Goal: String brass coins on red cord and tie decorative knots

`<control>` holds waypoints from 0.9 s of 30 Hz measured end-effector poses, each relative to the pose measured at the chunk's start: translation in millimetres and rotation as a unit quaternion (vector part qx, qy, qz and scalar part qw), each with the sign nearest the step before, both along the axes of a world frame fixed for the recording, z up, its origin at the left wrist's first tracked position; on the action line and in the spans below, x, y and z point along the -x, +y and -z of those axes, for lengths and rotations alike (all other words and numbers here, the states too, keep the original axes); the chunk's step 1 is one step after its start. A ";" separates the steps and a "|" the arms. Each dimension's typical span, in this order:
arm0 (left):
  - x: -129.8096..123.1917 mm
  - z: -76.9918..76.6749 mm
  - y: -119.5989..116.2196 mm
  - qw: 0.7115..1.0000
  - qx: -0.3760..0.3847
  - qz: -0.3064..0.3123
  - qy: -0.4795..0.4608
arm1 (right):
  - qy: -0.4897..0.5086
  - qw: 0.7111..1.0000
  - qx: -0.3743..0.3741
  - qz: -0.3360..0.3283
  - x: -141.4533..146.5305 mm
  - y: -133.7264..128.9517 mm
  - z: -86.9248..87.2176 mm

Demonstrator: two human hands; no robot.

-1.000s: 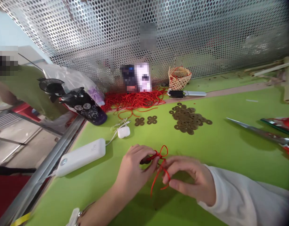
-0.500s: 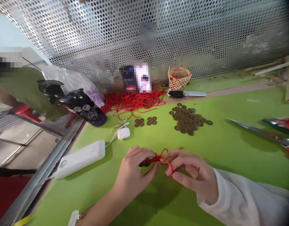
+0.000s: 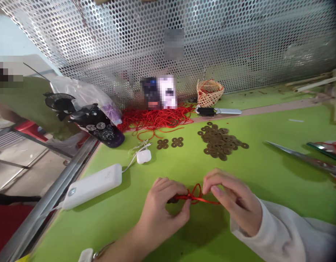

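My left hand (image 3: 165, 203) pinches a red cord (image 3: 195, 197) tied round dark coins, which are mostly hidden in the fingers. The cord forms loops to the right of the fingertips, and one end stretches towards my right hand (image 3: 233, 200). My right hand is bent with its fingers close together beside the loops; whether the cord end is between them is hard to tell. Beyond the hands lie two small groups of brass coins (image 3: 177, 142) and a larger coin pile (image 3: 221, 141). A heap of red cords (image 3: 159, 118) lies behind them.
A white power bank (image 3: 95, 186), an earphone case (image 3: 144, 156) and a black bottle (image 3: 101, 127) stand or lie at left. At the back are a woven basket (image 3: 210, 94) and a brush (image 3: 225, 111); scissors (image 3: 301, 155) lie at right. A person (image 3: 34, 105) is at far left.
My right hand has shifted right and turned, away from my left hand. The cord loops have changed shape, with one end now pointing right. My left hand is slightly lower and further right.
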State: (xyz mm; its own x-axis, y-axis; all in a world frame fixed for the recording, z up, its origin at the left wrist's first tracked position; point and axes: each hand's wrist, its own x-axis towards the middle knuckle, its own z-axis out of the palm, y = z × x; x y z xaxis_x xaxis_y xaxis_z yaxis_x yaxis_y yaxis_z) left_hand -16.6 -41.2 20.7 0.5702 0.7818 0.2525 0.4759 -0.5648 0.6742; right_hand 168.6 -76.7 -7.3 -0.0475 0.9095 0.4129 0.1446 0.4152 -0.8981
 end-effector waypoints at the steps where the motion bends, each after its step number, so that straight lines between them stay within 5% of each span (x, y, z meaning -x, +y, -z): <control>1: -0.7 0.1 -1.2 1.000 0.000 0.005 -0.004 | -0.014 1.000 0.007 0.012 0.5 2.0 1.2; 9: -3.6 4.6 -6.9 1.000 0.004 0.009 -0.005 | -0.122 0.992 -0.027 -0.004 4.4 4.9 8.7; 27: -2.1 8.0 -4.4 1.000 0.009 0.011 -0.025 | -0.149 0.987 -0.057 -0.024 5.7 -0.2 12.5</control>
State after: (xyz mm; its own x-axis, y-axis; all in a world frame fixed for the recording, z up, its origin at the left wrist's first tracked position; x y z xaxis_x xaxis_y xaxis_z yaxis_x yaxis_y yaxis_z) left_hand -14.5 -45.6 12.7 0.5746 0.7735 0.2674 0.4286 -0.5628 0.7068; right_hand 162.9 -76.9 -19.8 -0.2236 0.8521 0.4732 0.3731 0.5233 -0.7661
